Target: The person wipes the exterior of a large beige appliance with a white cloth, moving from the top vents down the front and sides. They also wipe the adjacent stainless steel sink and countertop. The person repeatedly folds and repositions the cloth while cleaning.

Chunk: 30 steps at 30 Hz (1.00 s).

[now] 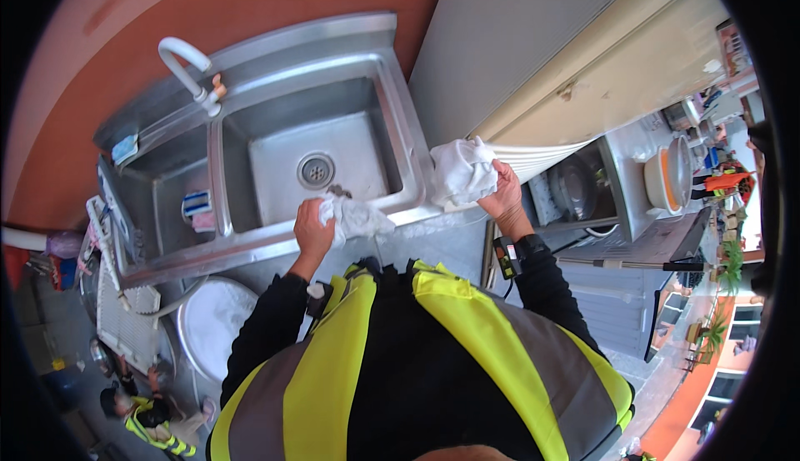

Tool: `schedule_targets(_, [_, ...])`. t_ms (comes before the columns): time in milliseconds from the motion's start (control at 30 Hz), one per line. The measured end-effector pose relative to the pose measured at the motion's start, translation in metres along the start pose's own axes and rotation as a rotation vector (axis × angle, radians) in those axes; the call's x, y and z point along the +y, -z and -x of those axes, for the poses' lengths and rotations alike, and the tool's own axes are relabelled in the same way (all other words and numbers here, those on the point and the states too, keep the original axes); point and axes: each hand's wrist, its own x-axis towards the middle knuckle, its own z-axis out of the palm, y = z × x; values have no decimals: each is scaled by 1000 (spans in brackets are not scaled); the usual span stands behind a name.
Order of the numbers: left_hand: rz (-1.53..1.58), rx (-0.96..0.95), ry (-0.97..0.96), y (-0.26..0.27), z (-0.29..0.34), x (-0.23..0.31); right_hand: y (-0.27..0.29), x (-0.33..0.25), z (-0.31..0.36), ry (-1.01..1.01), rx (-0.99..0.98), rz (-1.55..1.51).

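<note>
1. Our left hand has fingers pinching a white cloth at the front rim of the sink; we best gather its loose end.
2. Our right hand has fingers clasping a bunched cloth beside the sink; we grip evenly.

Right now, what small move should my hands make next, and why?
Probably ease the right hand leftward, bringing its bunched white cloth over the sink's large basin. That bundle sits beyond the sink's right rim, while the left hand holds a second white cloth by the front rim, and the basin offers open room.
</note>
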Motion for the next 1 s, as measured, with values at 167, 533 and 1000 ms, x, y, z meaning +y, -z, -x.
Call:
schedule_targets(167, [26,0,-21,2,-1,1,-56,-12,-18,145,-102,-26])
schedule_targets(533, [438,105,84,0,1,-14,-107,-10,-29,46,-171,163])
schedule_targets(1000, [1687,-168,664,30,-33,-22,-97,37,-44,-238,-106,297])
